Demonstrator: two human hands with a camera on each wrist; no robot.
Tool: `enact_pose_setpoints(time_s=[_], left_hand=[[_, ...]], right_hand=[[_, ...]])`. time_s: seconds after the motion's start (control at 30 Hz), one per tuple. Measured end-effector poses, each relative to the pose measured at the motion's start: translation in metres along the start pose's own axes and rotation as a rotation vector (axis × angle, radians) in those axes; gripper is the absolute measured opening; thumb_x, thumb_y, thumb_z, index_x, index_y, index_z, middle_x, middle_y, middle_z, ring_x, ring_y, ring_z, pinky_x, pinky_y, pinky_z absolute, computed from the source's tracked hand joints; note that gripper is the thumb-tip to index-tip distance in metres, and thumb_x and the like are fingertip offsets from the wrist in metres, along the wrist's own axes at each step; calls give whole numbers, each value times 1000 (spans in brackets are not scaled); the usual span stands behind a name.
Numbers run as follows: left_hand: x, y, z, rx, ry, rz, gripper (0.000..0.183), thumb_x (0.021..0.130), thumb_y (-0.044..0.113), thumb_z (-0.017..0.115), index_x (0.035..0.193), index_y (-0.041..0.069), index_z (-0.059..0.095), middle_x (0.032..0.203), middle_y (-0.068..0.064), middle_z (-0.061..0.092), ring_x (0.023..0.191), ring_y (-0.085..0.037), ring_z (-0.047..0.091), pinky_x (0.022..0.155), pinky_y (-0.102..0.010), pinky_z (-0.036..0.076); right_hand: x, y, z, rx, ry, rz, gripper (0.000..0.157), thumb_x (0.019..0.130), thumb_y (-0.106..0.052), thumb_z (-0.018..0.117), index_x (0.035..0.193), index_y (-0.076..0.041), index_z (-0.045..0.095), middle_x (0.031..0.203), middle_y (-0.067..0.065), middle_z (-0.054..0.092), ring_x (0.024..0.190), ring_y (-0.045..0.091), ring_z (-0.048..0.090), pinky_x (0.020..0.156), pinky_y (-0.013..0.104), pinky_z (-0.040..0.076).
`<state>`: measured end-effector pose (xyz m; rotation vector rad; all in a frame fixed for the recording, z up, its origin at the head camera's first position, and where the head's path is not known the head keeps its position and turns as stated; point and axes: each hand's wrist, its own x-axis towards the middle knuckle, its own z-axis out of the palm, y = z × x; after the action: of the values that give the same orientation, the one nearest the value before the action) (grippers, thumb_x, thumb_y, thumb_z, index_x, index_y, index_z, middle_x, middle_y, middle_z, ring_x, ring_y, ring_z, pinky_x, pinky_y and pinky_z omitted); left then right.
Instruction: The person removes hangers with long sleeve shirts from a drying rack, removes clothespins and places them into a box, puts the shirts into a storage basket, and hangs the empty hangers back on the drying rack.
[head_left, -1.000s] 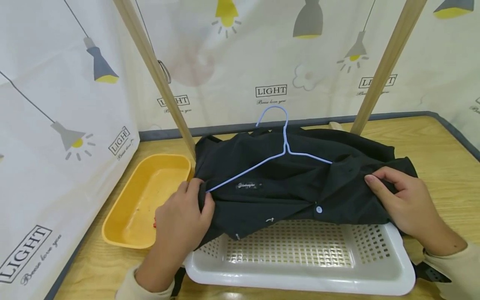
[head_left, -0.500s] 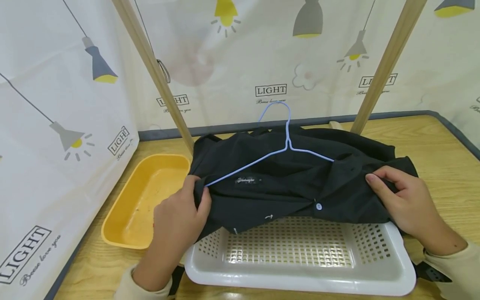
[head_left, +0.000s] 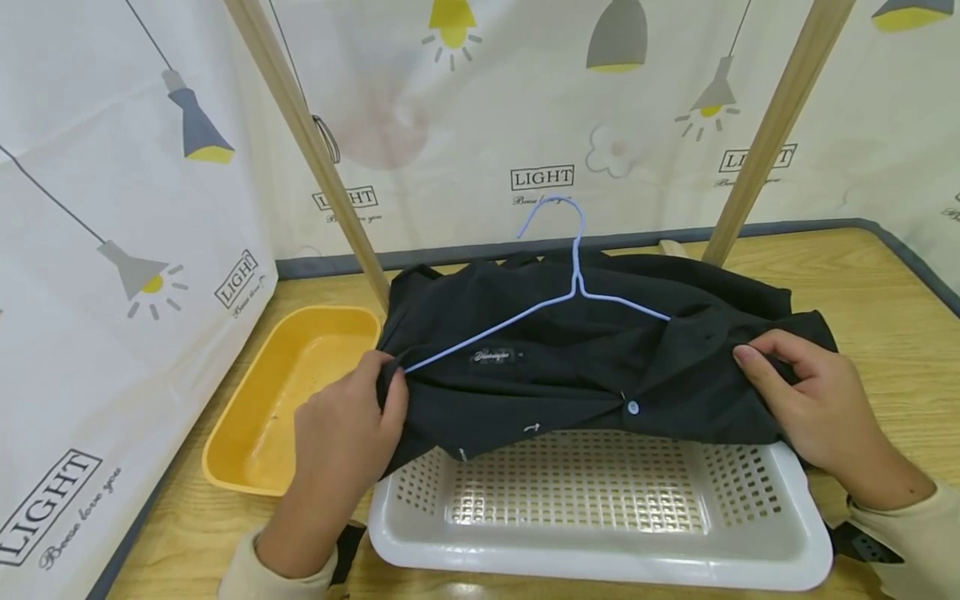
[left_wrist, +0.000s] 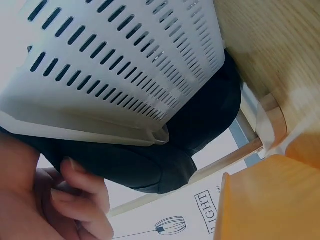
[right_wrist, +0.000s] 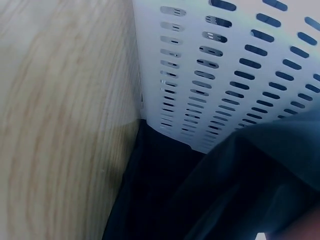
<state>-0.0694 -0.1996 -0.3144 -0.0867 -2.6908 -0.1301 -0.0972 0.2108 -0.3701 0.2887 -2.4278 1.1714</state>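
The black shirt (head_left: 570, 404) lies over the far part of the basket (head_left: 600, 562), which seems to bear its weight. The left hand (head_left: 348, 425) has its grip on the shirt where one end of the hanger (head_left: 577, 285) enters the fabric; the right hand (head_left: 821, 400) pinches the opposite side, probably to spread the neck around the hanger. The tray (head_left: 311, 358) sits aside on the counter (head_left: 885, 292)

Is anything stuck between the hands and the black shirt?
Nothing I can see. The left hand and right hand each grip the shirt directly; the basket shows beneath it, not between.
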Motion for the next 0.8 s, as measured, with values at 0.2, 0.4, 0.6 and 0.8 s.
enact_pose_setpoints(time_s=[0.2,0.4,0.6,0.8], left_hand=[[2,0,0,-41,-56,-19,26,93,27,41,108,13,57,51,-1,48,41,-17,41,38,-27,27],[5,-3,0,-159,-125,-77,28,94,23,38,118,19,50,48,-1,38,40,-15,35,39,-28,28],[8,-11,0,-291,-238,-133,28,92,23,40,118,23,48,52,-2,38,43,-17,38,43,-29,32],[10,-13,-3,-374,-302,-155,29,88,19,44,115,23,50,56,-2,39,45,-17,39,44,-29,32]], right_hand=[[0,0,0,12,40,-64,5,86,-8,61,82,-8,64,72,-20,55,65,-5,46,61,10,35],[0,1,1,23,66,-89,5,84,-5,62,81,-7,65,73,-23,54,64,-6,46,61,9,35],[-1,2,1,7,60,-79,6,86,-8,61,81,-6,64,73,-23,54,63,-5,45,59,10,35],[0,1,2,10,55,-72,5,85,-7,62,81,-7,64,72,-21,54,64,-5,45,60,11,35]])
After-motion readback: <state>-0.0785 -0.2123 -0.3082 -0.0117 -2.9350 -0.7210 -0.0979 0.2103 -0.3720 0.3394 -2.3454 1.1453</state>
